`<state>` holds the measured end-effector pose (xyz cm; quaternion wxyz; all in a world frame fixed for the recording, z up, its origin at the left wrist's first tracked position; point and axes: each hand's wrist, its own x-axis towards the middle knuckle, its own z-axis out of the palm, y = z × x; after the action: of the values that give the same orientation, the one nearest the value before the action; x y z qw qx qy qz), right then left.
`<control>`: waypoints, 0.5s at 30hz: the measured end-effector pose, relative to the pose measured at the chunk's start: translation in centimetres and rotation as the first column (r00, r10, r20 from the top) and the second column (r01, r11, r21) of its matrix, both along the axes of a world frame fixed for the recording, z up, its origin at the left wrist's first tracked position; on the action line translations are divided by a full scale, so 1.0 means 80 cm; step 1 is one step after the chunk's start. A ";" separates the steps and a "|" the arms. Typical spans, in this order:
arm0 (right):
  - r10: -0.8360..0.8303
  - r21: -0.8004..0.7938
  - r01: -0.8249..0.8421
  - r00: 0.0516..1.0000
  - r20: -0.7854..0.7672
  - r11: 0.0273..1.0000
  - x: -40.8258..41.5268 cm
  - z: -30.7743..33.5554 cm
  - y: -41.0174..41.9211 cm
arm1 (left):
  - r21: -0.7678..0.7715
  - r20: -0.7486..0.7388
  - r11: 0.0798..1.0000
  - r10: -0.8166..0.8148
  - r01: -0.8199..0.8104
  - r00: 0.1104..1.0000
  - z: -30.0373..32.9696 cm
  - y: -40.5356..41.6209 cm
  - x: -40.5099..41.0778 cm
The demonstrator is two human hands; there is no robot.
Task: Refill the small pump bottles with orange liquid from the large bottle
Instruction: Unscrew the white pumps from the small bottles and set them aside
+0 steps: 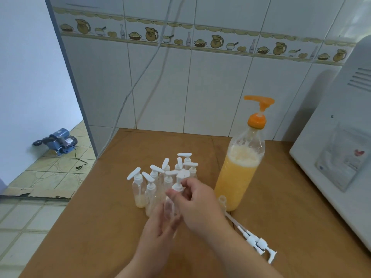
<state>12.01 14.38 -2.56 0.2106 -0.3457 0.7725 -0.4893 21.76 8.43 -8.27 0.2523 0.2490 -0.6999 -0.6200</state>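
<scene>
At six o'clock on the worktop (100,227), our left hand (160,223) holds a small bottle (169,207); our right hand (197,203) pinches its pump (179,182). We should unscrew steadily, bottle upright.

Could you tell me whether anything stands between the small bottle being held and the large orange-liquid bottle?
Nothing visible blocks it. The small clear pump bottle, held by the left hand and right hand, has bare brown tabletop toward the large clear orange-capped bottle; only a small uncapped bottle stands at its base.

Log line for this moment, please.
left hand holds small bottle | right hand grips its pump cap | large bottle upright, untouched | loose pumps on table
</scene>
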 end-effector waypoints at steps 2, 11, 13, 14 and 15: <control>0.049 -0.005 -0.049 0.997 0.060 0.999 -0.010 0.018 0.009 | -0.004 -0.055 0.995 -0.100 0.100 0.994 -0.003 -0.006 0.005; -0.021 -0.107 0.043 0.980 0.197 0.993 -0.009 0.036 0.028 | -0.111 -0.169 0.968 -0.239 0.223 0.956 0.009 -0.006 -0.007; -0.104 -0.168 0.140 0.973 0.207 0.976 -0.016 0.040 0.034 | -0.143 -0.162 0.980 -0.163 0.140 0.973 0.010 -0.006 -0.009; -0.123 -0.194 0.165 0.969 0.213 0.967 -0.019 0.043 0.038 | -0.143 -0.161 0.985 -0.115 0.092 0.980 0.008 -0.007 -0.009; -0.131 -0.200 0.174 0.969 0.211 0.964 -0.020 0.047 0.041 | -0.132 -0.158 0.988 -0.098 0.077 0.983 0.005 -0.010 -0.009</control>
<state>10.37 17.69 1.16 0.2081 -0.2562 0.7144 -0.6170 21.06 7.60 -7.86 0.2967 0.1497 -0.7245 -0.6038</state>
